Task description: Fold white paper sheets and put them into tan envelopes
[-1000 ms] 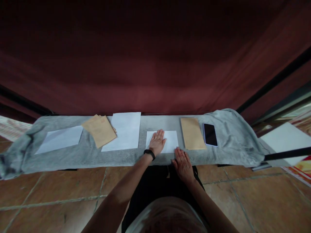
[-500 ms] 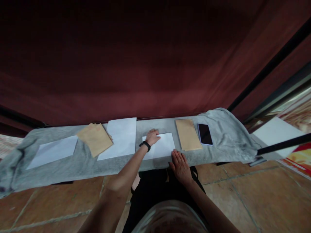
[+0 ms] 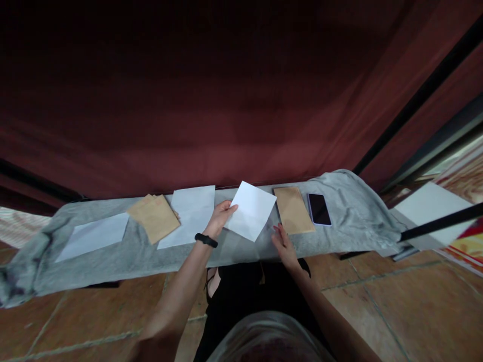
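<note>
We are looking down on a long, narrow bench (image 3: 241, 251) draped in soft grey cloth (image 3: 354, 213), which is bunching into folds at both ends. Toward the left, a white sheet (image 3: 94, 235) is lying at a slant. Next along, brown envelopes (image 3: 158, 221) are overlapping in a loose fan, partly covering a larger white page (image 3: 194, 206). Toward the right, we are finding a single brown envelope (image 3: 294, 211) lying flat; just beside it, a dark-screened phone (image 3: 319, 209) is resting face up.
</note>
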`<state>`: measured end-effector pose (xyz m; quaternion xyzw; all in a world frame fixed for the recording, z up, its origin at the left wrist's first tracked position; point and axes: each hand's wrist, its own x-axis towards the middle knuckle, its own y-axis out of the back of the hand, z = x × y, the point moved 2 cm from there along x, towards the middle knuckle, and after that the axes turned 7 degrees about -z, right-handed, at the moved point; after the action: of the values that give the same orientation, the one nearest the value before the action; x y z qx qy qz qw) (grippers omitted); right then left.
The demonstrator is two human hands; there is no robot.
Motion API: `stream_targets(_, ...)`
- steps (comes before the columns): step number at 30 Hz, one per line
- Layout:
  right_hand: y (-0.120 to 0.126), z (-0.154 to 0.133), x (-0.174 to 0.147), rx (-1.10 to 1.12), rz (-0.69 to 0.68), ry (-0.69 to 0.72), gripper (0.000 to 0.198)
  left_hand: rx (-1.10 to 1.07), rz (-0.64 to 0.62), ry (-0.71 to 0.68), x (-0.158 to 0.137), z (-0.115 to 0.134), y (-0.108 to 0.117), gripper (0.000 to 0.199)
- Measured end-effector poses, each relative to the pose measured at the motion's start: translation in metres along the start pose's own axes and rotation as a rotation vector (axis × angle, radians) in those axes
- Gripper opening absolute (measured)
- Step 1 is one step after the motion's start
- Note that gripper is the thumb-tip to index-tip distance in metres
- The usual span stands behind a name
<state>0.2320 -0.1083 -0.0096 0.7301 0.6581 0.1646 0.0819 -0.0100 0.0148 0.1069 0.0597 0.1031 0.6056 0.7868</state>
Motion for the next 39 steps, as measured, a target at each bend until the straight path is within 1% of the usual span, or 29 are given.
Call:
stream_targets(2, -0.002, -0.013, 0.019, 0.092, -0.027, -0.009, 0.059, -0.205, 0.057, -0.061, -0.012, 0.007, -0.004, 0.041)
stream_targets(3, -0.002, -0.022, 0.028, 0.184, -0.055, -0.011, 0.059, -0.257, 0.081, -0.09, -0.018, 0.01, -0.007, 0.04)
stream_targets(4, -0.001, -0.032, 0.037, 0.278, -0.067, -0.004, 0.058, -0.26, 0.098, -0.115, -0.022, 0.012, -0.011, 0.038)
stream_targets(7, 0.002, -0.061, 0.058, 0.427, -0.144, 0.039, 0.046, -0.139, 0.148, -0.176, -0.033, 0.013, -0.017, 0.032)
stream_targets(10, 0.01, -0.078, 0.069, 0.438, -0.074, 0.056, 0.032, 0.1, 0.242, -0.297, -0.043, 0.011, -0.014, 0.023)
stream_targets(11, 0.013, -0.08, 0.069, 0.418, -0.055, 0.08, 0.029, 0.185, 0.251, -0.347, -0.047, 0.009, -0.012, 0.019)
stream_targets(13, 0.017, -0.079, 0.064, 0.353, -0.074, 0.163, 0.023, 0.332, 0.221, -0.422, -0.058, 0.003, -0.008, 0.013)
stream_targets(14, 0.018, -0.076, 0.06, 0.314, -0.099, 0.206, 0.021, 0.387, 0.189, -0.437, -0.063, -0.002, -0.007, 0.013)
stream_targets(16, 0.018, -0.065, 0.047, 0.228, -0.16, 0.276, 0.021, 0.459, 0.125, -0.429, -0.075, -0.015, -0.006, 0.02)
stream_targets(20, 0.015, -0.038, 0.019, 0.01, -0.264, 0.361, 0.032, 0.49, 0.02, -0.405, -0.093, -0.048, -0.015, 0.03)
stream_targets(24, 0.014, -0.022, 0.0, -0.201, -0.363, 0.419, 0.045, 0.449, -0.015, -0.372, -0.1, -0.072, -0.023, 0.028)
stream_targets(26, 0.013, -0.019, -0.004, -0.294, -0.406, 0.443, 0.049, 0.443, -0.041, -0.344, -0.1, -0.076, -0.024, 0.028)
stream_targets(30, 0.009, -0.015, -0.009, -0.43, -0.481, 0.464, 0.053, 0.482, -0.16, -0.335, -0.099, -0.08, -0.026, 0.033)
stream_targets(35, 0.007, -0.013, -0.015, -0.489, -0.478, 0.437, 0.059, 0.494, -0.209, -0.374, -0.103, -0.086, -0.025, 0.039)
stream_targets(39, 0.016, -0.014, -0.015, -0.476, -0.53, 0.425, 0.063, 0.507, -0.218, -0.346, -0.103, -0.087, -0.023, 0.04)
